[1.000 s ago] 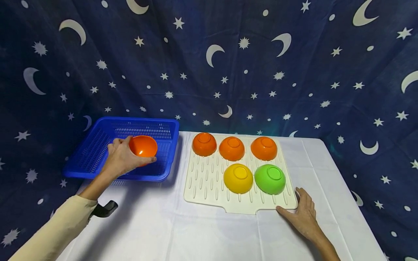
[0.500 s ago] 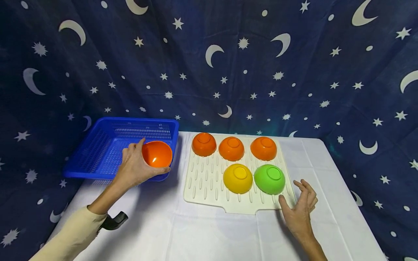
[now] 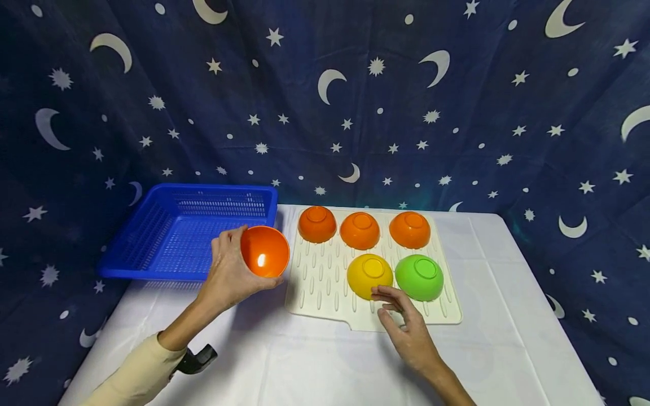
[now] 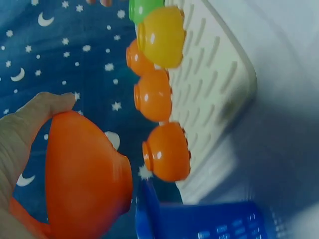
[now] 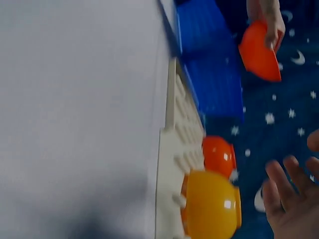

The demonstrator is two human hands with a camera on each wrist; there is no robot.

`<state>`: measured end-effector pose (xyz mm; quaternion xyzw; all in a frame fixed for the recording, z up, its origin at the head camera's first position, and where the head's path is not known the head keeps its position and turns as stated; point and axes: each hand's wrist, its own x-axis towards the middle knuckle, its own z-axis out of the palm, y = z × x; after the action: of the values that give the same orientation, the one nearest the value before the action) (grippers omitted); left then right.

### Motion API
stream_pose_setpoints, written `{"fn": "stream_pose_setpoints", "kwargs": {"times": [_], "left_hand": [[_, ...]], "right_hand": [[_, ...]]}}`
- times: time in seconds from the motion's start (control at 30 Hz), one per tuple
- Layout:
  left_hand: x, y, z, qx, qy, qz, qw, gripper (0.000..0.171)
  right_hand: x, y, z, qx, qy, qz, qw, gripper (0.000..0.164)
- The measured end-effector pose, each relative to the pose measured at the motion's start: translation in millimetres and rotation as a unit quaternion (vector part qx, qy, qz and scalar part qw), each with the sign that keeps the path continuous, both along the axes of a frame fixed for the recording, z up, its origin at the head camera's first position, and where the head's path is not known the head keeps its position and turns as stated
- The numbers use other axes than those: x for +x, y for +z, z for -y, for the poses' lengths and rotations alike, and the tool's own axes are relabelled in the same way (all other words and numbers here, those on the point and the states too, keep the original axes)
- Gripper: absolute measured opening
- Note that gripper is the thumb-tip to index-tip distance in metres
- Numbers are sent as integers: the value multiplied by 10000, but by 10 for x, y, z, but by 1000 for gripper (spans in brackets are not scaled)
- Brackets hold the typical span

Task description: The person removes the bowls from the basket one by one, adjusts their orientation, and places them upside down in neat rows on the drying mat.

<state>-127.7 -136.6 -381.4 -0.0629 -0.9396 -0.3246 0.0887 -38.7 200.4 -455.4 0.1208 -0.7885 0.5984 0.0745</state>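
My left hand [image 3: 231,273] grips an orange bowl [image 3: 265,252] by its rim, thumb on the near side and fingers on the far side. Its shiny hollow faces the head camera, between the blue basket and the cream ridged drying mat [image 3: 320,293]. In the left wrist view this bowl [image 4: 84,174] shows its outer wall and foot. My right hand [image 3: 410,335], holding nothing, hovers over the mat's front edge with loosely bent fingers. Its fingertips overlap the lower edge of an upside-down yellow bowl [image 3: 369,273] in the head view. Beside that sits an inverted green bowl [image 3: 419,278].
Three inverted orange bowls form the mat's back row: left bowl [image 3: 317,224], middle bowl [image 3: 360,230] and right bowl [image 3: 410,229]. The blue perforated basket [image 3: 188,276] stands at the left of the white-covered table [image 3: 315,366]. A starry dark blue curtain [image 3: 284,67] hangs behind.
My left hand has carried the orange bowl rightward from over the basket to past its right edge. My right hand has left the mat's right front corner and moved left towards the yellow bowl.
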Motion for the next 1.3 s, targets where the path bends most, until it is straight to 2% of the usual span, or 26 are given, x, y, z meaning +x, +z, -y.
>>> {"fn": "stream_pose_setpoints", "kwargs": {"times": [0.13,0.3,0.47,0.6,0.73,0.87,1.03,1.17,1.3], "left_hand": [[83,-12,-103,125,-319,-36,9994,119],[193,-53,-234,75,-643,-47,9979,117],[284,-153,-324,28,-829,-248,9962,122],[330,-265,-372,132,-956,-279,9949,122],[350,-398,-431,193,-995,-93,9948,121],[343,-536,-502,294,-959,43,9949,127],[321,-691,-562,565,-988,-74,9935,122],[304,-735,-593,1000,-965,113,9902,114],[253,-730,-606,1625,-865,477,9818,93]], "right_hand": [[-17,40,180,-275,750,423,9959,40],[-34,62,391,-348,1486,1006,9832,53],[-41,60,541,-903,1913,1544,9651,62],[-47,45,614,-1292,2061,1778,9535,67],[-61,14,658,-1394,1986,1948,9503,67],[-91,-21,691,-1634,1827,2251,9430,68],[-154,-73,699,-1753,1560,2531,9386,72],[-220,-96,680,-1666,1180,2590,9441,71],[-295,-96,668,-1699,761,2616,9471,69]]}}
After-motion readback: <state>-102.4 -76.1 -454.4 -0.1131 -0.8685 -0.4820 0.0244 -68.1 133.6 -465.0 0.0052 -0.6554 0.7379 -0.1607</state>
